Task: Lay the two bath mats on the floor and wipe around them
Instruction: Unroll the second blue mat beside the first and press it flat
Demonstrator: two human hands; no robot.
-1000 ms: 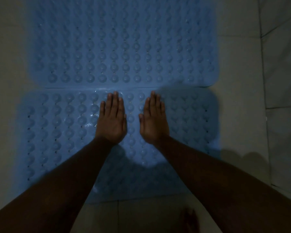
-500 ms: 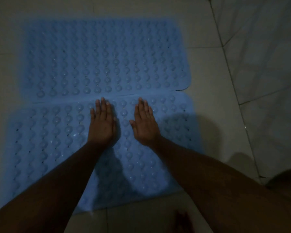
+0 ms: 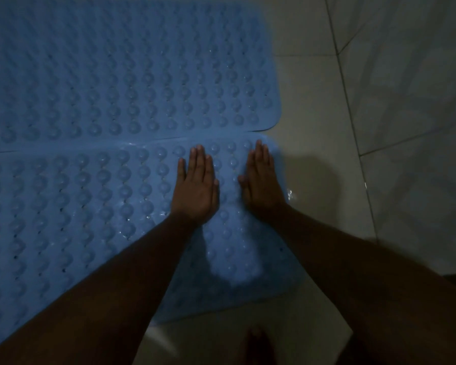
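Two blue bath mats covered in round bumps lie flat on the pale tiled floor, long edges touching. The far mat [image 3: 121, 75] fills the upper left. The near mat [image 3: 71, 206] spreads below it. My left hand [image 3: 196, 188] rests palm down on the near mat, fingers straight and together. Beside it, my right hand [image 3: 261, 183] lies palm down at the near mat's right edge, close to its far right corner. Neither hand holds anything. Both forearms hide part of the near mat's front.
Pale floor tiles [image 3: 321, 167] run along the right of the mats, with a wet glint near my right wrist. A tiled wall [image 3: 411, 88] rises at the right. A bare foot [image 3: 258, 346] stands on the floor at the bottom. The room is dim.
Both flat hands have slid to the right across the near mat, from its middle to its right end. The view has followed them to the right and closer.
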